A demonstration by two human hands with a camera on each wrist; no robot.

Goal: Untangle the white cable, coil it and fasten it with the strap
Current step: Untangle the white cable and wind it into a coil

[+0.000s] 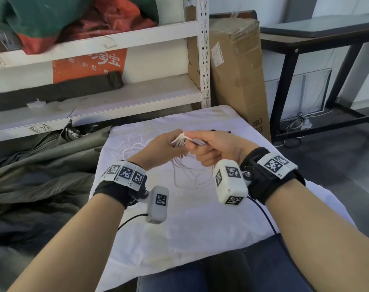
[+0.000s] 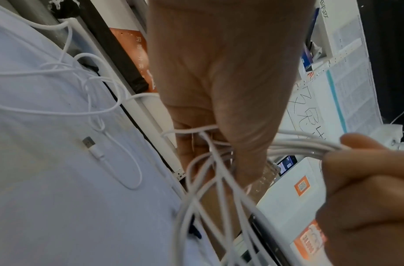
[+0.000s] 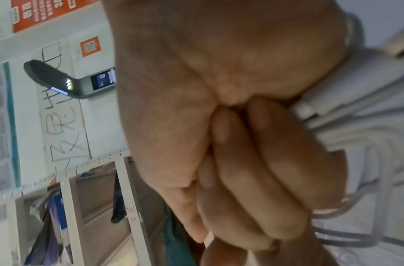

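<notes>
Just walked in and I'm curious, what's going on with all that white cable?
A person is gathering a white cable above a table covered with a cloth. The right hand grips a bundle of loops, and the left hand holds strands beside it. Loose tangled lengths still lie on the cloth, including a USB plug. No strap is on it yet.

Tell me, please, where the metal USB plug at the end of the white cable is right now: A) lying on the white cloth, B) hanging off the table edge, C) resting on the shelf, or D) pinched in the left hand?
A: in the left wrist view the USB plug lies flat on the white cloth, apart from the left hand and its grip on the white cable.
</notes>
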